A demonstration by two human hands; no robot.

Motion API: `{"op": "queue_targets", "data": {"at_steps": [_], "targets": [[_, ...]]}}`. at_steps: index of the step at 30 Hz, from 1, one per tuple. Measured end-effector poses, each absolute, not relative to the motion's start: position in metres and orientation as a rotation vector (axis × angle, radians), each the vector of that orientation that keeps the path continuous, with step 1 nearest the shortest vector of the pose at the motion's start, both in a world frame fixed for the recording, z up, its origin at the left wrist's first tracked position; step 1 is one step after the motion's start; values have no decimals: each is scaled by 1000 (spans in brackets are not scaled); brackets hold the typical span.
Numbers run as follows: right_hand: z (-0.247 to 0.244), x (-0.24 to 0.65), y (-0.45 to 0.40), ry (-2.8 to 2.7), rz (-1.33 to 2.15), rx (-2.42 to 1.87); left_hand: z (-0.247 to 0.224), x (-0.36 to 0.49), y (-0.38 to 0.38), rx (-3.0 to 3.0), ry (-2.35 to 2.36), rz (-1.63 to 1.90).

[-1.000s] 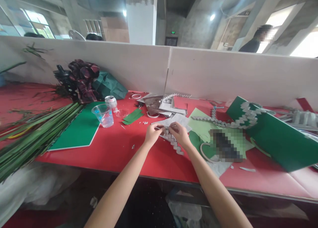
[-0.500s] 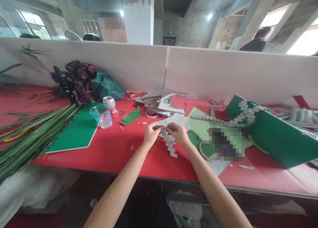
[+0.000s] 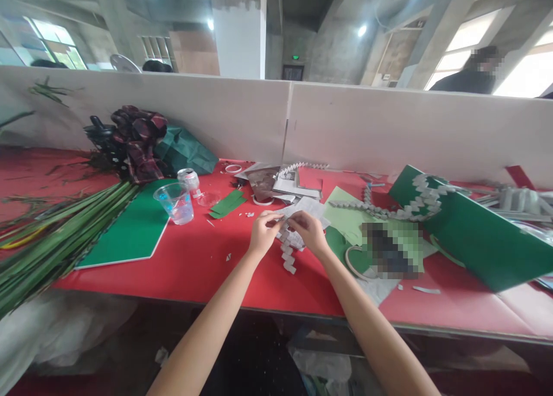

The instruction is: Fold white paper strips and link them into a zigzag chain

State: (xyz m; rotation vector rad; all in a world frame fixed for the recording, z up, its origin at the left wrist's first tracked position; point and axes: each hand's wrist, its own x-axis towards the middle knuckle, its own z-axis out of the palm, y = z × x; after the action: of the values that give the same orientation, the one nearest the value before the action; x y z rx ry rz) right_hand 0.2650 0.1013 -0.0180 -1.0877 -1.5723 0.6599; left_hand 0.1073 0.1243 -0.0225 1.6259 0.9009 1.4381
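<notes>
My left hand [image 3: 264, 230] and my right hand [image 3: 307, 230] meet over the red table [image 3: 207, 269], fingertips pinched close together. Between them they grip the upper end of a folded paper chain [image 3: 287, 255], white-grey and zigzag, which hangs down toward the table. The very piece at the fingertips is mostly hidden. Behind the hands lies a sheet of whitish paper [image 3: 309, 207]. A longer zigzag paper chain [image 3: 401, 213] runs over light green paper [image 3: 341, 212] to the right and up onto a green board [image 3: 475, 235].
To the left are a plastic cup [image 3: 176, 205], a drink can [image 3: 189, 180], green paper strips [image 3: 228, 204] and a bundle of long green leaves [image 3: 73, 229]. A tape roll [image 3: 356, 262] lies right of my hands. A white partition [image 3: 367, 125] closes off the back; a person [image 3: 469, 76] is beyond it.
The hanging end of the paper chain has swung left. Both hands stay pinched in nearly the same place. Beyond the partition, the person has moved right.
</notes>
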Motion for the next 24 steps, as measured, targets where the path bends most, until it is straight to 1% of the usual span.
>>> {"op": "queue_targets", "data": {"at_steps": [5,11,16,24], "targets": [[-14,264,99,-1553,853,-944,-19,106,128,1282,883,1319],[-12,263,97,-1460,875,-997,-19,105,128,1211,894,1337],[-14,263,97,-1446,820,-1038,-16,105,124,1250,881,1278],[-14,265,98,-1571,600,-985,-13,103,124,1199,806,1255]]}}
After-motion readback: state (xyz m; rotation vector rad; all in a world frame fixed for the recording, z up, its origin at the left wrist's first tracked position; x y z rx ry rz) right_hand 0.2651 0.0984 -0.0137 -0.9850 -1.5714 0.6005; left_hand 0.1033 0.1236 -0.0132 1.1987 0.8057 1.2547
